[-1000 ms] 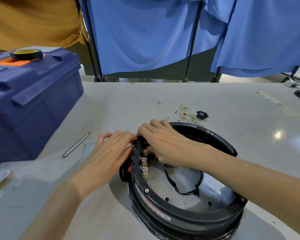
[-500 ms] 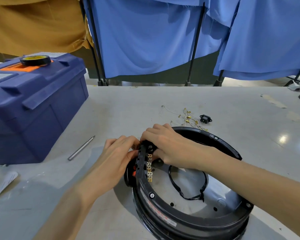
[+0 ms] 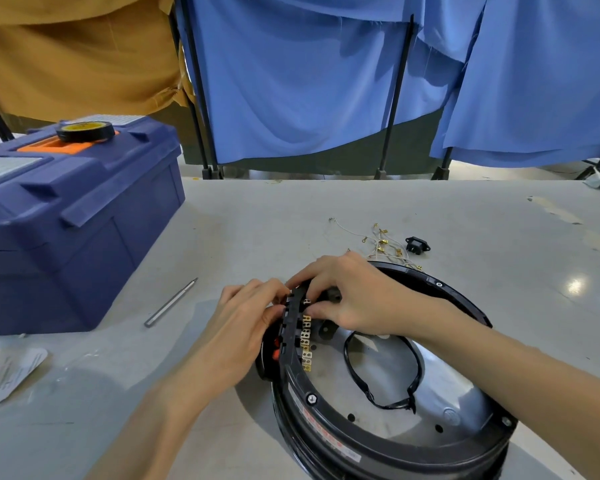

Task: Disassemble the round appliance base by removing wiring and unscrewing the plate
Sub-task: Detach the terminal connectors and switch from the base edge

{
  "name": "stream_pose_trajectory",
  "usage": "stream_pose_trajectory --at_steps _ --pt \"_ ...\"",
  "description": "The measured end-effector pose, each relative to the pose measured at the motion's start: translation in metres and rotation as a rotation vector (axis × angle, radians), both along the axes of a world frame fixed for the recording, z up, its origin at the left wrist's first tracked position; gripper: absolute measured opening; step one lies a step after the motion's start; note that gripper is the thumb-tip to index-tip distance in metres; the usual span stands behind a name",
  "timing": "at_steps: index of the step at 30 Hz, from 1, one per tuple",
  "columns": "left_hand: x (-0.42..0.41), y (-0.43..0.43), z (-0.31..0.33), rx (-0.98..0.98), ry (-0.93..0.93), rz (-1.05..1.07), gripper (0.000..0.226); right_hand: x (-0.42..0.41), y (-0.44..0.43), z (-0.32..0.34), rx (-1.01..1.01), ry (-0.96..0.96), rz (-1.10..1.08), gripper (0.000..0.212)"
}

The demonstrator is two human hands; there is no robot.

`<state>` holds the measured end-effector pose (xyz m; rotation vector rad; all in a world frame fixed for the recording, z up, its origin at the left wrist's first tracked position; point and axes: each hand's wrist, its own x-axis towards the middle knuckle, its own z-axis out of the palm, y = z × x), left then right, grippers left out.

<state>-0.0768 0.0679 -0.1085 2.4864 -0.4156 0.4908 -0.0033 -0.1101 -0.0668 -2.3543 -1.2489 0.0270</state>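
The round appliance base (image 3: 388,441) is being steadied on the counter (image 3: 257,237) while the terminal block (image 3: 297,327) at its left rim is being pinched by the fingers of the left hand (image 3: 243,327) and right hand (image 3: 354,299), so the brass tabs (image 3: 306,344) are likely being risked to bending if pulled askew.

Both hands cover the far-left rim of the round base (image 3: 378,441), hiding whatever the left hand (image 3: 246,327) and right hand (image 3: 357,299) fingertips grip (print on its label unreadable); the near edge is cropped.
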Motion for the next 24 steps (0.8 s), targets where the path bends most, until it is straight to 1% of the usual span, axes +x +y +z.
stream_pose_trajectory --at_steps 3,6,10,15,18,21,24 --pt "0.000 0.000 0.001 0.018 0.016 -0.008 0.015 -0.001 0.003 -0.003 -0.008 -0.022 -0.009 0.012" --pt "-0.003 0.001 0.003 0.059 -0.010 -0.032 0.015 -0.001 0.006 -0.007 -0.049 -0.047 -0.043 0.017" --pt "-0.005 0.000 0.004 0.078 -0.013 -0.031 0.017 -0.003 0.009 -0.014 -0.074 -0.089 -0.070 0.016" --pt "-0.006 0.001 0.006 0.131 -0.008 -0.013 0.021 0.000 0.005 -0.012 -0.035 -0.017 -0.047 0.012" --pt "-0.006 0.000 0.008 0.132 -0.006 -0.019 0.021 -0.002 0.006 -0.015 -0.062 -0.069 -0.038 0.008" --pt "-0.007 -0.002 0.011 0.118 -0.031 -0.011 0.025 -0.005 0.008 -0.020 -0.041 -0.127 -0.071 0.009" --pt "-0.008 -0.003 0.012 0.108 -0.027 -0.013 0.021 -0.007 0.010 -0.019 -0.031 -0.163 -0.103 0.017"
